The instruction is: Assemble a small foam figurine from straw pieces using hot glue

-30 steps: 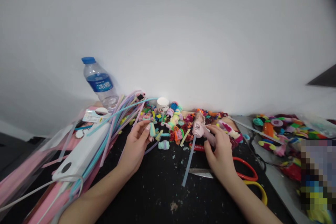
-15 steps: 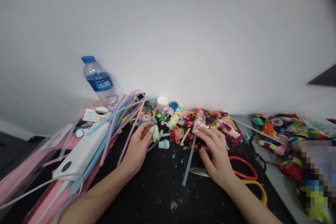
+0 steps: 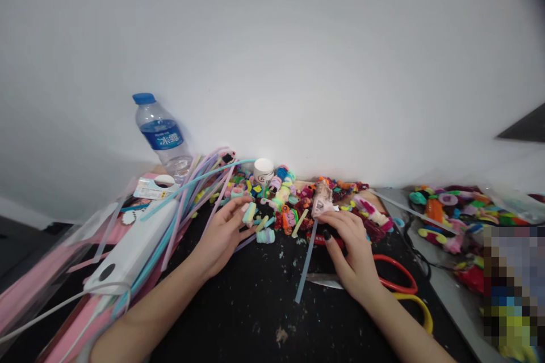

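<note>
My left hand (image 3: 221, 235) pinches a small pastel piece (image 3: 249, 213), green and cream, between thumb and fingers above the black mat (image 3: 255, 306). My right hand (image 3: 351, 247) rests over a pink glue gun (image 3: 322, 201), fingers curled round its body. A pale glue stick (image 3: 306, 261) sticks out of the gun toward me. A heap of small coloured craft pieces (image 3: 289, 204) lies just beyond both hands, with a pastel striped piece (image 3: 265, 235) between them.
A water bottle (image 3: 160, 135) stands at the back left beside a bundle of pastel straws (image 3: 196, 193) and a white power strip (image 3: 131, 249). Red and yellow scissors (image 3: 400, 283) lie under my right wrist. More coloured pieces (image 3: 451, 210) sit at the right. A white jar (image 3: 263, 170) stands by the wall.
My right hand has shifted its hold from the gun's handle up onto its body, which now lies lower. My left hand has turned the pastel piece slightly toward the middle.
</note>
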Tool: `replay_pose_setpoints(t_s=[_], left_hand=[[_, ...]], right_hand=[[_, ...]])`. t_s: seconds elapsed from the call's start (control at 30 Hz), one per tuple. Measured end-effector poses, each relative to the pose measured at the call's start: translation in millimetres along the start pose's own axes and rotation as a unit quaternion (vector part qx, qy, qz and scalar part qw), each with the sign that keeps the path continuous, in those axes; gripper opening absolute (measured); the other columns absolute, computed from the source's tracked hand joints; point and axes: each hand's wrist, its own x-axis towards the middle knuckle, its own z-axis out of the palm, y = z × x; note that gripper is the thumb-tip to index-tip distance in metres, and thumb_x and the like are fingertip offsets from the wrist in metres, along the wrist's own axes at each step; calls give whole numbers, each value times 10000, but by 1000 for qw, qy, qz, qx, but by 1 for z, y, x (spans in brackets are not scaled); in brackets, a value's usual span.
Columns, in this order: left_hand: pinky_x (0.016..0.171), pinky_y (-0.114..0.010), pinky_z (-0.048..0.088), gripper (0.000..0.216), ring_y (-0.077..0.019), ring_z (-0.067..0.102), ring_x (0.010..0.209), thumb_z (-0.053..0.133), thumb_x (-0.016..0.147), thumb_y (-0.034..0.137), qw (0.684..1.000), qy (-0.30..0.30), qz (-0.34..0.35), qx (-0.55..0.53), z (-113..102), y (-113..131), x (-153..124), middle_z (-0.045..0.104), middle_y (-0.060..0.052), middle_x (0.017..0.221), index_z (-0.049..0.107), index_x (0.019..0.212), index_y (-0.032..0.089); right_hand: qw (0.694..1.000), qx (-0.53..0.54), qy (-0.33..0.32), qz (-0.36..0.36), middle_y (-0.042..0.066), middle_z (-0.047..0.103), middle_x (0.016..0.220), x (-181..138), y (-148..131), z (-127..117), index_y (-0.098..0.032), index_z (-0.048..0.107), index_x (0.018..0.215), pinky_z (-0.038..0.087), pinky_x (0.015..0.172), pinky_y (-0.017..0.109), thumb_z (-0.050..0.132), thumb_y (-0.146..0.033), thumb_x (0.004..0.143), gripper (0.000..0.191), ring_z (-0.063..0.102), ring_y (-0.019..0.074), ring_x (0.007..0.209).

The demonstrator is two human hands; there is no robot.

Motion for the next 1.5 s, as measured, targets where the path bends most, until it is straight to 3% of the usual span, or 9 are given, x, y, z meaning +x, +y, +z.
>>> replay_pose_setpoints(t_s=[0.2,0.43,0.57,0.9,1.1,1.3,1.5], left_hand=[[777,-312,508,140,-96,522,706,638,810,239,999,-32,-39,-5,-1,1,-2,522,12,767,626,945,205],[823,-351,510,171,-157,588,866,629,817,230,996,-43,-81,-2,-1,-2,-2,565,-21,884,630,986,206],[822,-350,509,205,-149,619,818,641,806,224,994,-38,-100,11,-3,-4,-3,582,-16,871,628,1010,217],[822,-326,514,222,-161,637,855,633,814,191,993,-24,-120,6,-4,-8,0,625,-41,915,649,1035,197],[850,-352,512,139,-165,634,862,639,807,163,993,-7,-114,-16,-7,-9,1,619,-31,858,665,942,177],[848,-403,516,176,-169,620,871,673,782,199,993,-30,-118,-3,-5,-8,0,619,-46,946,654,957,190],[824,-403,522,197,-176,631,864,684,771,214,992,-55,-116,1,-2,-8,1,627,-34,877,643,962,191]], right_hand=[[1000,10,7,8,68,586,1103,-1,1,0,-227,531,1108,355,912,459,429,-200,872,259,478,252,1063],[1000,14,9,11,68,599,1089,-1,-1,-1,-221,541,1097,366,901,452,419,-219,874,254,501,252,1050],[1000,14,2,13,70,603,1095,0,-1,-2,-223,543,1101,371,894,451,411,-223,879,259,506,255,1058],[1000,16,3,18,72,602,1082,0,0,-1,-227,541,1091,382,878,436,414,-229,884,242,511,253,1060],[1000,21,5,15,69,598,1087,-2,1,-1,-228,533,1100,376,882,438,413,-222,885,246,504,250,1064],[1000,20,5,17,69,605,1083,-1,0,-1,-229,535,1096,377,879,439,415,-228,886,242,509,252,1060],[1000,11,12,13,68,611,1072,-1,1,-1,-234,535,1092,392,866,434,410,-239,880,246,524,257,1051]])
